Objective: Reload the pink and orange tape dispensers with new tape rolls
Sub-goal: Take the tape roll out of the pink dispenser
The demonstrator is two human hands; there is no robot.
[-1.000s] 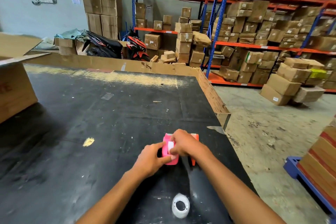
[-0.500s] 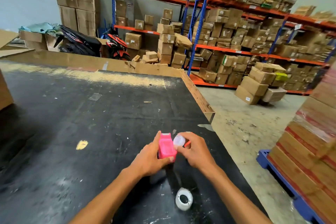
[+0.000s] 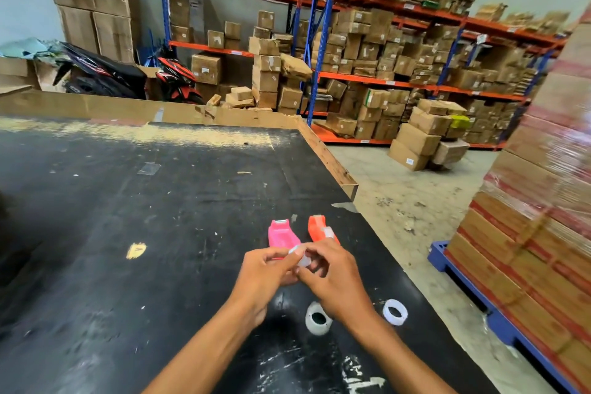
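Note:
The pink tape dispenser (image 3: 281,234) lies on the black table (image 3: 128,233), its near end under my fingers. To its right lies the orange tape dispenser (image 3: 316,227). My left hand (image 3: 267,275) and my right hand (image 3: 329,275) meet just in front of them, both pinching a small clear tape roll (image 3: 302,257). A white tape roll (image 3: 316,318) lies on the table below my right wrist, partly hidden by it. Another white tape roll (image 3: 395,311) lies to its right near the table edge.
The table's right edge (image 3: 399,265) drops to a concrete floor. A wrapped pallet of boxes (image 3: 537,233) stands close on the right. Shelves of cartons (image 3: 383,57) and parked motorbikes (image 3: 128,77) fill the back. A cardboard rim (image 3: 160,109) borders the far side.
The pink dispenser now lies flat on the table, no longer held upright by my left hand. Both hands have drawn back toward me with the small clear roll. The view shifted right, and a second white roll shows.

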